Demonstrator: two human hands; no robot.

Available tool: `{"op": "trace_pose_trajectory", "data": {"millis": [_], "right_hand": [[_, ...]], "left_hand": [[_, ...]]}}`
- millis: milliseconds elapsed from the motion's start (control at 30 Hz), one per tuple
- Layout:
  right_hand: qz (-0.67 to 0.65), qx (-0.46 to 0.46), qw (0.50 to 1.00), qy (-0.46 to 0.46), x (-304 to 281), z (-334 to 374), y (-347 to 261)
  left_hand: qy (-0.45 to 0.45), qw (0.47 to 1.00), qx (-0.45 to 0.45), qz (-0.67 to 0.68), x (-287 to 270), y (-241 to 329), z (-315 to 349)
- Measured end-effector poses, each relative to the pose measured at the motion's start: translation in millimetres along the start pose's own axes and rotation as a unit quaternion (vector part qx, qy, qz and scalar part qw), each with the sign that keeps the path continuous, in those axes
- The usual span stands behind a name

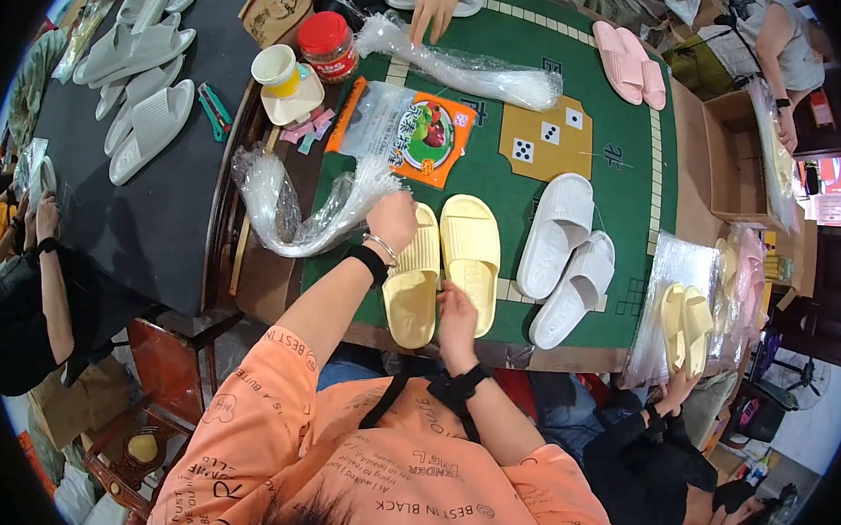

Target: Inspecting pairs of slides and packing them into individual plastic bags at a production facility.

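A pair of pale yellow slippers lies on the green table mat in front of me: a left slipper (410, 305) and a right slipper (471, 256). My left hand (391, 220) is closed at the end of a bundle of thin clear plastic strands (293, 221), beside the left slipper's strap; its fingertips are partly hidden. Between the two slippers is my right hand (457, 327), fingers pinched together against the right slipper's inner edge. Whatever that pinch holds is too small to make out. Grey slippers (565, 262) lie to the right.
Farther off are an orange food packet (435, 138), another strand bundle (471, 68), a red-lidded jar (328, 47) and pink slippers (629, 64). Co-workers sit around; one at right holds yellow slippers (688, 322). On the dark left table lie grey slippers (151, 131) and a green cutter (214, 112).
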State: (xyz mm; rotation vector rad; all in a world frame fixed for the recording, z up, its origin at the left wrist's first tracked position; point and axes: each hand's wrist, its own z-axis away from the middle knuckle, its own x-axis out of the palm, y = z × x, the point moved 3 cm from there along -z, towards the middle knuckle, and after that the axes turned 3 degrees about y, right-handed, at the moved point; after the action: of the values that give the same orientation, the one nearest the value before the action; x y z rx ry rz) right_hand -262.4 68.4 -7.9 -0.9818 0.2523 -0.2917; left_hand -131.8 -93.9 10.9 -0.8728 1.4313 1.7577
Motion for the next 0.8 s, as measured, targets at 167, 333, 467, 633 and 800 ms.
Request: {"op": "trace_pose_trajectory", "data": {"millis": [167,333,467,633,800], "right_hand": [[-0.016,0.04,0.999,0.026,-28,-44,-7],[-0.01,0.09,0.993,0.069,-22,-73,-1],[-0.111,0.095,0.989,-0.033,-14,-83,-3],[-0.226,0.075,0.966,0.097,-6,-85,-2],[-0.337,0.141,0.931,0.011,1,-99,14]], "left_hand": [[-0.072,0.929,-0.067,0.356,6,27,-10],[-0.088,0.974,0.048,0.204,32,27,-14],[-0.094,0.975,0.092,0.182,46,32,-16],[-0.185,0.974,0.052,0.122,53,35,-20],[-0.295,0.918,0.072,0.256,82,8,-35]]}}
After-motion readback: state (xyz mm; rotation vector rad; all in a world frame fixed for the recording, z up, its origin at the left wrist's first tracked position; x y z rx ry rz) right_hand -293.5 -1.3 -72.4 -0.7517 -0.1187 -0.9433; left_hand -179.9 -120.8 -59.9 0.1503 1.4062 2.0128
